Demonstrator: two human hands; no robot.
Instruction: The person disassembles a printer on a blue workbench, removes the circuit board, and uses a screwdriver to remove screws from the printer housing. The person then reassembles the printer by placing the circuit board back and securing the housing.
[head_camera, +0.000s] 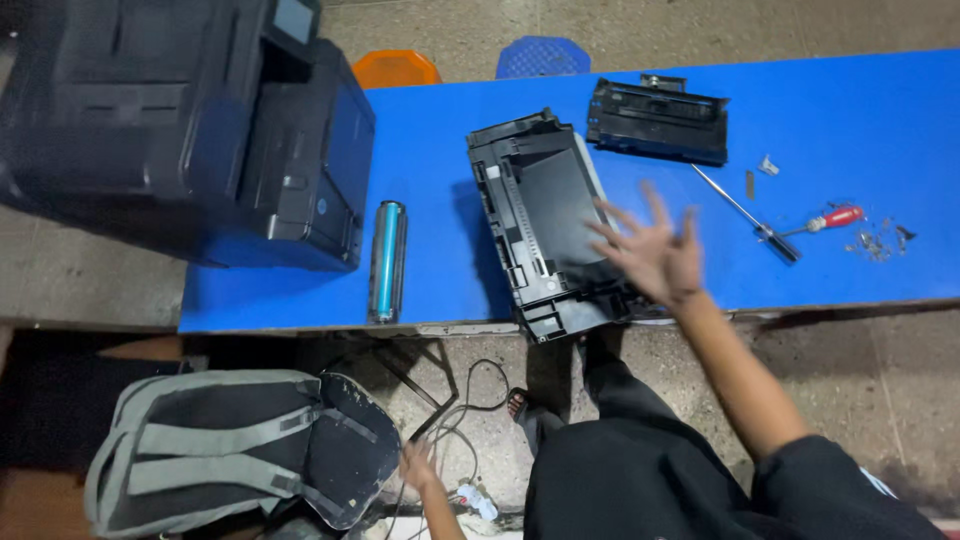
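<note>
Nearest the camera, the person's dark trousers (640, 470) fill the lower right, and the left hand (418, 466) reaches low toward the concrete floor (900, 380), beside a grey-and-black fabric backpack with grey straps (240, 450) and just above a tangle of thin dark cables (450, 410); it is small and blurred, so I cannot tell whether it is closed on anything. A foot in a sandal (520, 405) shows just under the table edge. Further out, the right hand (650, 255) is raised over the near edge of the long blue table (440, 150), fingers spread wide and holding nothing, smeared by motion; it hovers at the near right corner of a black plastic printer tray unit with an open rectangular frame (545, 225), which lies flat and angled, its near corner overhanging the table edge, probably so it is within easy reach. Left of it lies a cyan cylindrical drum roller in a dark holder (387, 260), set lengthwise and apart from the tray. To the right, well apart, rest a long metal rod (728, 197) and a red-handled screwdriver (825, 220), with a scatter of small screws and metal bits (875, 242) kept together near the tools. Beyond the tray sits a second black plastic housing part (658, 120). At the far left a large black printer body (180, 120) overhangs the table end. Past the table, an orange plastic stool (396, 68) and a blue plastic stool (543, 56) stand on the floor.
</note>
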